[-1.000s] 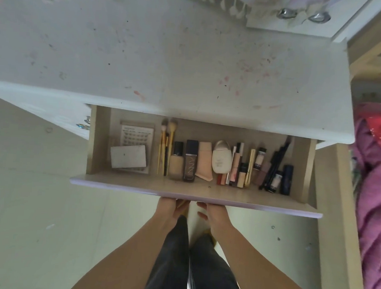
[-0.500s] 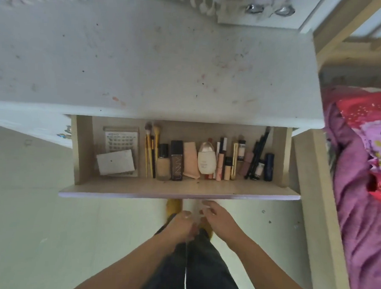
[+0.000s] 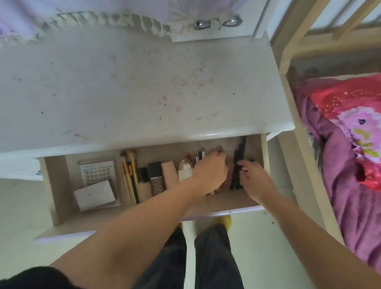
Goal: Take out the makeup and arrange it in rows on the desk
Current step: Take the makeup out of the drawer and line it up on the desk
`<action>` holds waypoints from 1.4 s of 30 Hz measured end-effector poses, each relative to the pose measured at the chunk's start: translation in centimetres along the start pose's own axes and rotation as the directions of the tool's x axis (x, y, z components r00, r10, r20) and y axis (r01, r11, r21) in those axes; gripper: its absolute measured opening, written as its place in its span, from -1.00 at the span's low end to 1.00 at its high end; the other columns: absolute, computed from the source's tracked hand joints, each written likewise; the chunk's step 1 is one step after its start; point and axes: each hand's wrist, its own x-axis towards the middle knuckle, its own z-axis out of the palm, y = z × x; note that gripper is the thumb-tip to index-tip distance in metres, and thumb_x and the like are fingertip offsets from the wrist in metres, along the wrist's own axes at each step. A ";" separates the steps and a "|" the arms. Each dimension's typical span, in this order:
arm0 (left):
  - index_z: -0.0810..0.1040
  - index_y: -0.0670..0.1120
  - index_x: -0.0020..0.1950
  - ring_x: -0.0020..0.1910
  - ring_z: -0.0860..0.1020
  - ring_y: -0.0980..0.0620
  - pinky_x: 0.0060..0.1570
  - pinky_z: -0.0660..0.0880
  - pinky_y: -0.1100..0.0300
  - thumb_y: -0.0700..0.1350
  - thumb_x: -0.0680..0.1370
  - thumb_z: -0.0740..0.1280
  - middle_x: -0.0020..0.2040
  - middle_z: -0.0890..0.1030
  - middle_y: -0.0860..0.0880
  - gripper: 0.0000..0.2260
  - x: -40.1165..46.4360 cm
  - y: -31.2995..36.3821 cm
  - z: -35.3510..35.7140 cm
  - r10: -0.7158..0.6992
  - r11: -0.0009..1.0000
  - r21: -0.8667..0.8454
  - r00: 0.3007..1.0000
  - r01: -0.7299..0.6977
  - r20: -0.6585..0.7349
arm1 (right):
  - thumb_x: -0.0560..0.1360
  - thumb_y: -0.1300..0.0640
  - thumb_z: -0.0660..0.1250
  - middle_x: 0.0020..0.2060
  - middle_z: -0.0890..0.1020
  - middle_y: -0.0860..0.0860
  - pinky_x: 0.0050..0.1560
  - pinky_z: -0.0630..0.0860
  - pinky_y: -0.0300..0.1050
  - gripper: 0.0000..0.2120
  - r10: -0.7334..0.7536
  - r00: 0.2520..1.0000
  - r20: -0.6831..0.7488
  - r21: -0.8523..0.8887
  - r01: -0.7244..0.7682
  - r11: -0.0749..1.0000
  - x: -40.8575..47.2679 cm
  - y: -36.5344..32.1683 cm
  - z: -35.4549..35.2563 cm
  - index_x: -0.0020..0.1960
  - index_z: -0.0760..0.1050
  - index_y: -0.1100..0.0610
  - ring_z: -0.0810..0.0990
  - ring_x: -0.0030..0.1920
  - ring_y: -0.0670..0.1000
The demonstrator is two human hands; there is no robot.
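The drawer [image 3: 114, 231] under the white desk top [image 3: 122, 85] stands pulled out, with makeup lying in a row inside. From left to right I see brushes [image 3: 129, 174], a foundation bottle [image 3: 143, 184], a dark bottle [image 3: 158, 178], a peach tube [image 3: 170, 173] and a white bottle [image 3: 185, 169]. My left hand [image 3: 210, 172] is inside the drawer, fingers curled over several slim tubes that it hides. My right hand [image 3: 254, 180] is beside it with fingers apart, touching the black pencils [image 3: 239, 160] at the drawer's right end.
A white box [image 3: 95, 194] and a printed card [image 3: 97, 169] lie at the drawer's left end. The desk top is stained. A wooden bed frame [image 3: 300, 139] with purple and red bedding [image 3: 350, 152] stands close on the right. My legs are below the drawer.
Both hands have left the drawer's front edge and moved up into the drawer, onto the makeup at its right side. The view has tilted and shifted.
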 end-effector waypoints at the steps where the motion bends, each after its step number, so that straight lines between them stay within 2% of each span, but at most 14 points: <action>1: 0.34 -0.14 0.38 0.21 0.44 -0.14 0.06 0.46 0.03 -0.15 0.61 0.13 0.29 0.41 -0.16 -0.67 0.9 -0.3 0.5 -0.024 0.996 0.083 1.000 0.024 -0.003 | 0.61 0.11 0.09 0.18 0.49 0.09 0.08 0.54 0.05 -0.67 -0.020 1.000 0.018 -0.032 0.021 0.999 0.6 -0.2 0.4 0.36 0.34 0.03 0.56 0.05 0.10; 4: 0.17 -0.15 0.48 0.32 0.33 -0.19 0.09 0.44 -0.03 -0.10 0.61 0.16 0.42 0.24 -0.21 -0.55 3.0 -1.2 1.9 -0.139 0.952 0.281 0.989 0.123 0.040 | 0.62 0.01 0.08 0.12 0.52 0.10 0.02 0.55 0.03 -0.66 -0.092 0.993 0.073 -0.096 0.099 0.990 2.2 -0.5 1.4 0.37 0.29 0.04 0.58 0.02 0.12; 6: 0.14 -0.16 0.49 0.34 0.29 -0.20 0.10 0.44 -0.05 -0.09 0.60 0.18 0.43 0.21 -0.22 -0.51 3.8 -1.5 2.9 -0.148 0.921 0.370 0.988 0.122 0.040 | 0.60 -0.01 0.12 0.10 0.52 0.08 0.00 0.55 -0.01 -0.66 -0.136 0.987 0.089 -0.148 0.148 0.978 2.7 -0.2 2.0 0.36 0.28 0.03 0.58 0.02 0.11; 13: 0.37 -0.18 0.33 0.31 0.32 -0.23 0.16 0.36 -0.04 -0.15 0.52 0.26 0.34 0.33 -0.24 -0.62 2.6 -1.8 4.2 -0.051 0.909 0.414 0.999 0.052 -0.015 | 0.59 0.04 0.15 0.17 0.46 0.10 -0.04 0.55 0.01 -0.68 -0.221 0.968 0.121 -0.244 0.245 0.938 3.0 1.3 2.9 0.33 0.31 0.07 0.53 0.08 0.14; 16: 0.54 -0.18 0.09 0.06 0.54 -0.23 -0.07 0.51 0.01 -0.19 0.32 0.46 0.09 0.56 -0.21 -0.64 1.6 -1.8 5.0 0.059 0.927 0.374 0.997 -0.034 -0.056 | 0.58 0.07 0.16 0.19 0.43 0.11 -0.03 0.51 -0.01 -0.68 -0.233 0.967 0.102 -0.230 0.251 0.940 2.9 1.5 2.8 0.32 0.32 0.08 0.50 0.11 0.14; 17: 0.54 -0.17 0.07 0.02 0.56 -0.21 -0.10 0.51 0.02 -0.19 0.32 0.47 0.04 0.58 -0.19 -0.66 1.3 -1.8 5.3 0.076 0.936 0.349 0.995 -0.048 -0.066 | 0.58 0.08 0.16 0.20 0.43 0.10 -0.01 0.51 -0.02 -0.68 -0.246 0.964 0.100 -0.215 0.262 0.941 2.9 1.7 2.7 0.32 0.32 0.08 0.50 0.12 0.13; 20: 0.43 -0.16 0.24 0.16 0.46 -0.15 0.03 0.42 0.01 -0.17 0.53 0.29 0.17 0.52 -0.16 -0.71 0.1 -1.1 5.5 -0.039 0.988 0.147 0.999 0.041 -0.015 | 0.58 0.09 0.17 0.11 0.52 0.06 -0.06 0.50 -0.06 -0.77 -0.298 0.946 0.129 -0.037 0.305 0.952 2.7 1.9 2.2 0.22 0.37 0.07 0.54 0.04 0.09; 22: 0.42 -0.15 0.25 0.17 0.44 -0.13 0.05 0.41 0.04 -0.16 0.56 0.26 0.18 0.50 -0.14 -0.73 -0.8 -1.2 5.5 -0.104 0.995 0.004 0.994 0.104 -0.046 | 0.58 0.07 0.19 0.00 0.57 0.02 -0.13 0.48 -0.13 -0.86 -0.312 0.936 0.160 0.085 0.302 0.950 2.3 1.9 1.7 0.12 0.39 0.06 0.55 -0.07 0.01; 25: 0.50 -0.14 0.25 0.10 0.49 -0.08 0.05 0.43 0.14 -0.16 0.56 0.29 0.12 0.53 -0.12 -0.73 -1.8 -0.9 3.7 -0.107 0.984 -0.163 0.977 0.077 -0.186 | 0.56 0.09 0.24 -0.04 0.55 -0.08 -0.13 0.39 -0.29 -0.88 -0.344 0.931 0.127 0.186 0.318 0.930 1.8 1.3 -0.5 0.10 0.41 0.02 0.51 -0.11 -0.10; 29: 0.50 -0.06 0.29 -0.06 0.45 0.18 0.02 0.41 0.32 -0.14 0.57 0.29 0.03 0.49 0.07 -0.71 -1.5 0.3 -3.2 -0.123 0.961 -0.276 0.915 0.013 -0.385 | 0.53 0.11 0.31 -0.13 0.53 -0.19 -0.10 0.37 -0.50 -0.86 -0.414 0.910 -0.027 0.354 0.396 0.847 2.3 -2.2 -7.5 0.05 0.41 -0.05 0.50 -0.10 -0.25; 33: 0.54 -0.06 0.22 -0.13 0.45 0.24 -0.10 0.38 0.47 -0.16 0.56 0.30 -0.03 0.52 0.10 -0.77 2.0 1.5 -9.9 -0.142 0.924 -0.381 0.890 -0.038 -0.433 | 0.54 0.07 0.29 -0.16 0.55 -0.18 -0.19 0.39 -0.46 -0.91 -0.426 0.897 -0.117 0.373 0.438 0.818 5.9 -6.4 -13.9 0.04 0.45 -0.04 0.51 -0.14 -0.23; 37: 0.56 -0.05 0.16 -0.17 0.46 0.21 -0.16 0.36 0.52 -0.15 0.56 0.30 -0.08 0.56 0.09 -0.81 6.9 1.1 -13.4 -0.210 0.882 -0.472 0.891 -0.005 -0.403 | 0.53 0.03 0.28 -0.15 0.60 -0.11 -0.23 0.40 -0.29 -0.94 -0.327 0.941 -0.090 0.385 0.335 0.860 11.2 -8.1 -16.6 0.00 0.47 -0.06 0.55 -0.17 -0.16; 40: 0.57 -0.04 0.12 -0.23 0.44 0.20 -0.18 0.35 0.38 -0.12 0.55 0.32 -0.14 0.54 0.08 -0.84 10.0 1.2 -14.3 -0.227 0.889 -0.457 0.890 0.024 -0.396 | 0.54 0.07 0.27 -0.13 0.61 -0.06 -0.29 0.38 -0.32 -0.93 -0.283 0.958 -0.043 0.411 0.275 0.869 13.8 -8.3 -17.1 0.01 0.50 -0.01 0.55 -0.23 -0.16; 42: 0.59 -0.04 0.09 -0.21 0.45 0.17 -0.15 0.38 0.30 -0.10 0.54 0.32 -0.13 0.55 0.07 -0.84 11.8 1.7 -14.5 -0.216 0.907 -0.420 0.885 0.026 -0.413 | 0.54 0.08 0.27 -0.12 0.60 -0.05 -0.26 0.37 -0.34 -0.90 -0.283 0.958 -0.040 0.429 0.272 0.861 14.9 -8.4 -16.9 0.03 0.51 0.03 0.56 -0.19 -0.12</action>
